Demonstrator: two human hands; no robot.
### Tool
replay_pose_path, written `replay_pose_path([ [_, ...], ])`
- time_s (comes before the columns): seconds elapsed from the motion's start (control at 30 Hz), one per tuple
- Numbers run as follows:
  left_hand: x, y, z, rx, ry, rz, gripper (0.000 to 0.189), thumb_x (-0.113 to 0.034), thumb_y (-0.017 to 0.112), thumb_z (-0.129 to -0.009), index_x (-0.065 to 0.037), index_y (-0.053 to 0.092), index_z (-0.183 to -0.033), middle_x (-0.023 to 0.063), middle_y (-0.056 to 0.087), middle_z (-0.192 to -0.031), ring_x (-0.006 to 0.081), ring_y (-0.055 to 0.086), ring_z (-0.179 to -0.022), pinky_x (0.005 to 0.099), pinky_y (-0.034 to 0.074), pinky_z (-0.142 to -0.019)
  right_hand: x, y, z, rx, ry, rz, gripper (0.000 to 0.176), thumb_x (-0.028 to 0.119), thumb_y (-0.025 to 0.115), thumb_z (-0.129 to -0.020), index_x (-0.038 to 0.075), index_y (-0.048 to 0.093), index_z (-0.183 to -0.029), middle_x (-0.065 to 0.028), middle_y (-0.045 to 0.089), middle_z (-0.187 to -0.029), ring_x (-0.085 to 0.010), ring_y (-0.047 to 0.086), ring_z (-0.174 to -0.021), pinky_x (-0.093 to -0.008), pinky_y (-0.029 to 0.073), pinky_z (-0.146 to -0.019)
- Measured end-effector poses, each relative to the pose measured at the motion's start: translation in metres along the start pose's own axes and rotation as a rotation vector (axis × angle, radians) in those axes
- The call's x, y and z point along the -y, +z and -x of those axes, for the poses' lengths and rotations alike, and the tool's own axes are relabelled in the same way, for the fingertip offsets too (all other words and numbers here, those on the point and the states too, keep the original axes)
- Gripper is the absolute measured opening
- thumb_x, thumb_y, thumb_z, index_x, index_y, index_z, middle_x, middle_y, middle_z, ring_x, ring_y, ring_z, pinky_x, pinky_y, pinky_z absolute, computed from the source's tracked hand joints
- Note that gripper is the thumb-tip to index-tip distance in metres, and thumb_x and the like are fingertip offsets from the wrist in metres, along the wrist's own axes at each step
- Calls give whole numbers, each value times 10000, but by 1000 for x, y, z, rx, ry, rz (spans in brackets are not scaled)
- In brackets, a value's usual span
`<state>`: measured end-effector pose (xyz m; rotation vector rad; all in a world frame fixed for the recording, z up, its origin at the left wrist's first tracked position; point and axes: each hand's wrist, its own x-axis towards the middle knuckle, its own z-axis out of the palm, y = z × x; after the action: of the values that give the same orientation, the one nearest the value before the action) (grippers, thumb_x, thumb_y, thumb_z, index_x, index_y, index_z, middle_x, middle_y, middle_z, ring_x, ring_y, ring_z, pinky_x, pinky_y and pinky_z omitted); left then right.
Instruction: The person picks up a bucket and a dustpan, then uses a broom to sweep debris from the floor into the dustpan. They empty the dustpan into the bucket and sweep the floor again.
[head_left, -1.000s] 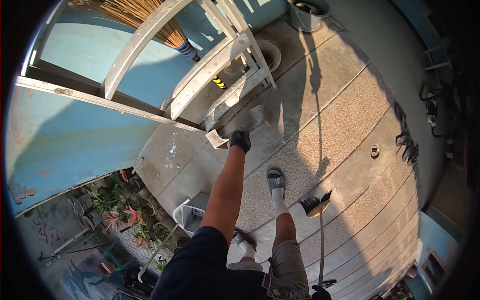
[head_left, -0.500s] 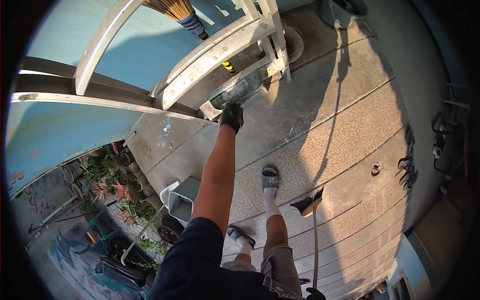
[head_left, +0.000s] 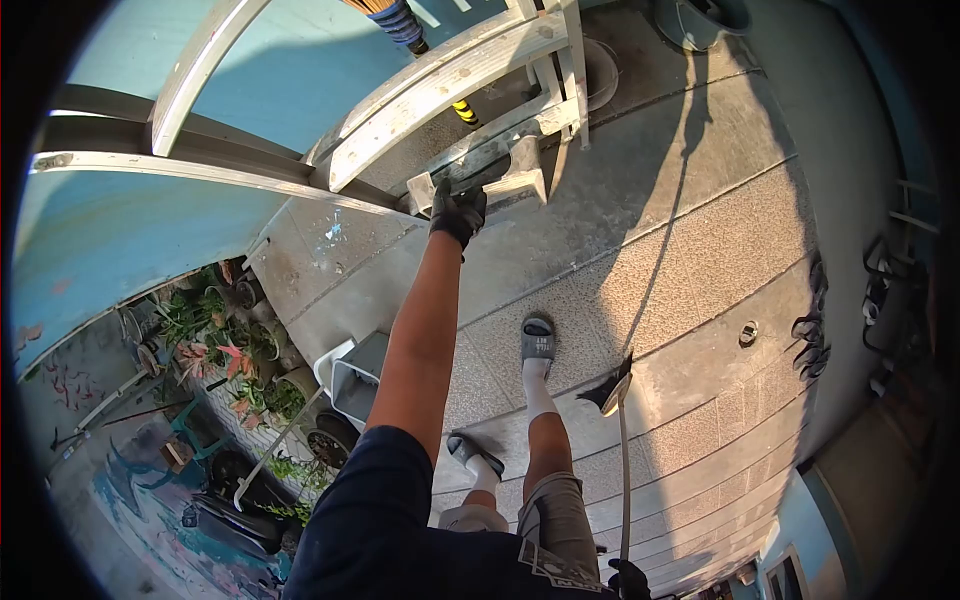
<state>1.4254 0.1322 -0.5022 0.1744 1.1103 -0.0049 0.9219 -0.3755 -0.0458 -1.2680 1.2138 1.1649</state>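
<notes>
My left hand (head_left: 458, 212), in a black glove, is stretched forward with its fingers apart at the near side of a pale, dusty trough-shaped piece (head_left: 520, 186). That piece lies low beside the foot of a whitish ladder-like frame (head_left: 440, 95), and my fingers overlap its left end in this view. At the bottom edge, my right hand (head_left: 628, 580), also gloved in black, is closed round a long thin broom handle (head_left: 626, 490). The handle runs to a dark-bristled broom head (head_left: 607, 393) resting on the floor near my foot.
A grey bin (head_left: 357, 380) stands left of my legs, near potted plants (head_left: 240, 350). Another broom (head_left: 400, 25) hangs handle-down behind the frame. A bucket (head_left: 690, 28) sits at the far right. Shoes (head_left: 812, 335) line the right wall. Sunlit tiles (head_left: 690, 270) cover the floor.
My left hand has gone from closed to fingers spread, and shifted slightly up and left. The trough-shaped piece has turned, now showing its notched end. The right hand keeps hold of the broom.
</notes>
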Motion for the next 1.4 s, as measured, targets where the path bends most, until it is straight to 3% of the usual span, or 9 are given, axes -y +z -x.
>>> replay_pose_path([
  [0.07, 0, -10, 9, -12, -45, -13, 766, -444, 686, -868, -66, 300, -1411, 204, 443, -1405, 399, 450, -1286, 489, 441, -1035, -83, -32, -37, -56, -309, 334, 381, 322, 524, -1002, 36, 596, -1243, -11, 563, -623, -113, 537, -571, -290, 443, -525],
  [0.17, 5, -7, 48, -91, -21, -121, 775, -477, 672, -873, -46, 314, -1409, 181, 501, -1305, 364, 497, -1226, 482, 446, -1013, -59, -24, -21, -47, -99, 616, 404, 322, 514, -1008, 39, 561, -1293, -41, 619, -751, -128, 588, -665, -296, 475, -565],
  [0.4, 1, -59, 185, 187, 221, -851, 371, -292, 575, -944, -36, 547, -1212, 91, 615, -1118, 197, 653, -952, 310, 539, -667, -55, -25, 1, -33, -108, 506, 425, 326, 507, -1011, 52, 528, -1336, -66, 637, -880, -141, 609, -769, -302, 494, -628],
  [0.53, -5, -174, 337, 190, 254, -971, 343, -250, 568, -950, -15, 576, -1199, 79, 655, -1074, 141, 638, -952, 275, 504, -849, -64, -31, -4, 78, -311, 524, 439, 328, 504, -1012, 59, 510, -1360, -80, 648, -955, -149, 621, -829, -305, 504, -664],
  [0.67, -23, -348, 484, -189, 114, -527, 374, -208, 538, -959, 0, 509, -1269, 127, 652, -1105, 188, 652, -975, 293, 524, -835, -17, 55, -3, 300, -341, 1412, 604, 374, 576, -975, 148, 359, -1491, -102, 587, -1280, -217, 608, -1081, -382, 494, -924],
  [0.77, -68, -455, 590, -525, 306, -596, 292, -179, 524, -934, -37, 544, -1189, 88, 644, -952, 159, 634, -839, 297, 518, -725, -57, 83, -7, 111, -72, 604, 706, 324, 676, -915, 191, 321, -1510, -151, 437, -1464, -253, 450, -1328, -449, 472, -980],
  [0.9, -157, -526, 699, -926, 544, -831, 418, -274, 584, -889, -27, 494, -1215, 120, 631, -887, 225, 608, -856, 357, 470, -799, -10, 294, 65, -64, -839, 1513, 345, 240, 461, -962, 33, 565, -1218, -228, 661, -898, -396, 640, -852, -496, 494, -741],
  [1.13, -359, -546, 806, -1475, 1221, -1071, 752, -324, 750, -809, 41, 379, -1350, 256, 478, -1284, 390, 474, -1219, 445, 385, -1036, 101, 524, 21, 48, -1175, 1781, 451, 300, 424, -957, 50, 497, -1326, -246, 637, -1124, -434, 607, -1034, -508, 465, -924],
  [1.4, -438, -601, 721, -1201, 931, -1287, 479, -364, 636, -879, -38, 560, -1222, 209, 624, -1156, 383, 587, -1087, 444, 461, -938, 221, 891, -177, 166, -1484, 2009, 288, 309, 479, -948, 122, 611, -1123, -166, 675, -995, -386, 633, -930, -478, 503, -837],
])
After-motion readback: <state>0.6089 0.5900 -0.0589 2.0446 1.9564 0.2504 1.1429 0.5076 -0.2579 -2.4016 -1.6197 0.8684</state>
